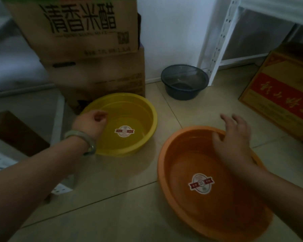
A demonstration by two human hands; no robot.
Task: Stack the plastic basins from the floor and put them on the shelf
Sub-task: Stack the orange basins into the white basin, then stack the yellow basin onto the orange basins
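Three plastic basins stand on the tiled floor. A yellow basin (140, 109) sits left of centre and an orange basin (182, 203) lies nearer, at the right; both have a round sticker inside. A smaller dark basin (184, 82) stands farther back by the wall. My left hand (92, 122), fingers curled, hovers over the near left rim of the yellow basin; I cannot tell whether it touches. My right hand (233, 142), fingers spread, is above the far rim of the orange basin and holds nothing. A white metal shelf (222, 35) rises at the upper right.
Two stacked cardboard boxes (87, 49) stand right behind the yellow basin. A yellow and red carton (280, 91) sits on the floor at the right, under the shelf. More boxes (16, 133) and printed paper lie at the left edge.
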